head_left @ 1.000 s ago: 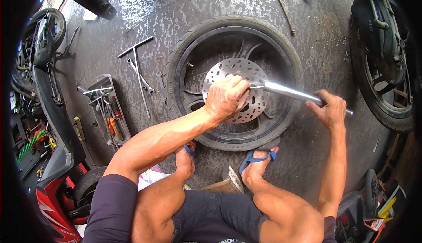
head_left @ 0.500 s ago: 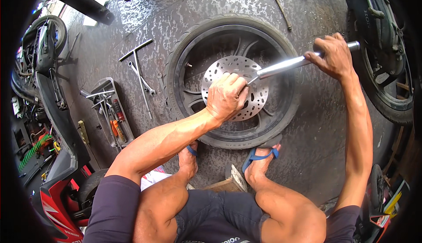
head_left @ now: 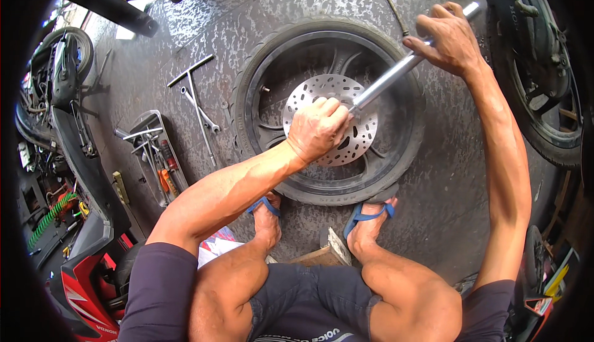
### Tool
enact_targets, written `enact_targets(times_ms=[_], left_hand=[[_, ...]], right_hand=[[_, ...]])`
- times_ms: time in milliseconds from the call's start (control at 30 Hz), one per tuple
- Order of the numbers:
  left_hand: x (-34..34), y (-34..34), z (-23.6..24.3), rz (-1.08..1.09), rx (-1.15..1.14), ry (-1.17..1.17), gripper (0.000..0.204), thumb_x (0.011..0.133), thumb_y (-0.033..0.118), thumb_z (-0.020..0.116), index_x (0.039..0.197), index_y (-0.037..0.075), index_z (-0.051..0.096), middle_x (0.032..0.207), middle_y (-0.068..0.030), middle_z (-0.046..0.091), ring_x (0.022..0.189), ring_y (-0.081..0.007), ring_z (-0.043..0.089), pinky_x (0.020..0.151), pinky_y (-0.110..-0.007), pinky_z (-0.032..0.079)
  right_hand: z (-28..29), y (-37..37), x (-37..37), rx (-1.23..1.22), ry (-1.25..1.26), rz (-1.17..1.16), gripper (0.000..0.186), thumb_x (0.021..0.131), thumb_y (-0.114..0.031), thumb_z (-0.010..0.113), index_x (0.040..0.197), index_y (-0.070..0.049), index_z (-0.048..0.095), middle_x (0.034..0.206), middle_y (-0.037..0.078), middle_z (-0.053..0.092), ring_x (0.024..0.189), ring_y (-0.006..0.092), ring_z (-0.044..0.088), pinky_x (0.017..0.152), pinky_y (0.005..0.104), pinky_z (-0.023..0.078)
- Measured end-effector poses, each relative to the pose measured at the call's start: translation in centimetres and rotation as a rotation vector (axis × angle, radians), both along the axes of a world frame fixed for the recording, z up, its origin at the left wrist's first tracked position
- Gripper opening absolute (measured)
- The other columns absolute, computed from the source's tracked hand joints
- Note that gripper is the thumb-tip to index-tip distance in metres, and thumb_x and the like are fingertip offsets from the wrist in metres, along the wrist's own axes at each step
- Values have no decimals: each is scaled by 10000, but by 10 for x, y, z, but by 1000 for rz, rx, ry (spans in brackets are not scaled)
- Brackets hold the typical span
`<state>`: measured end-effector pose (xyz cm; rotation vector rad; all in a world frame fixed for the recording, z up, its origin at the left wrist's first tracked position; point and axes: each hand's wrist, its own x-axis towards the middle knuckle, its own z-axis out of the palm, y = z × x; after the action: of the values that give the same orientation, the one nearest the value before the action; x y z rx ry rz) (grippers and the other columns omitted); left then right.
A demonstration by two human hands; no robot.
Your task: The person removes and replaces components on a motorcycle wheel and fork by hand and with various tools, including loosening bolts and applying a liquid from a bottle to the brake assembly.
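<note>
A motorcycle wheel [head_left: 413, 119] lies flat on the floor before my feet, its perforated brake disc [head_left: 362, 141] facing up. My left hand [head_left: 317, 128] is closed over the middle of the disc, around a thin metal tool whose working end is hidden beneath the fist. A silver metal pipe [head_left: 388, 83] slants from beside that fist toward the far right, seemingly fitted over the tool's shank. Near the pipe's far end, my right hand [head_left: 450, 42] wraps around it, fingers curled.
To the left lie a T-handle wrench [head_left: 197, 104], a combination spanner [head_left: 209, 121] and a tool tray [head_left: 178, 172]. A long bolt [head_left: 391, 5] rests beyond the wheel. Motorcycles stand at left [head_left: 80, 187] and right [head_left: 560, 141]; a wooden stool edge [head_left: 315, 257] shows between my legs.
My right hand has swung the pipe away from me and slightly left, so it points more steeply toward the far side. My left hand stays at the disc's middle.
</note>
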<state>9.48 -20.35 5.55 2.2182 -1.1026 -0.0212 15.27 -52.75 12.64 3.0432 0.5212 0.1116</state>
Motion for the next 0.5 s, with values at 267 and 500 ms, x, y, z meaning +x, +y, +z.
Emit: enact_targets(times_ms=[267, 500], left_hand=[[0, 3, -3, -39, 12, -52, 167, 803, 149, 748, 837, 87, 597, 769, -68, 541, 705, -260, 595, 609, -379, 495], [1, 6, -15, -26, 19, -126, 192, 799, 173, 764, 909, 95, 627, 796, -50, 586, 719, -238, 619, 610, -358, 504]], right_hand=[[-8, 4, -26, 51, 158, -192, 475, 959, -533, 570, 874, -71, 638, 712, 183, 657, 767, 390, 650, 817, 492, 465], [-15, 2, -63, 74, 149, -420, 572, 974, -601, 493, 822, -76, 662, 663, 219, 654, 693, 417, 673, 691, 520, 516]])
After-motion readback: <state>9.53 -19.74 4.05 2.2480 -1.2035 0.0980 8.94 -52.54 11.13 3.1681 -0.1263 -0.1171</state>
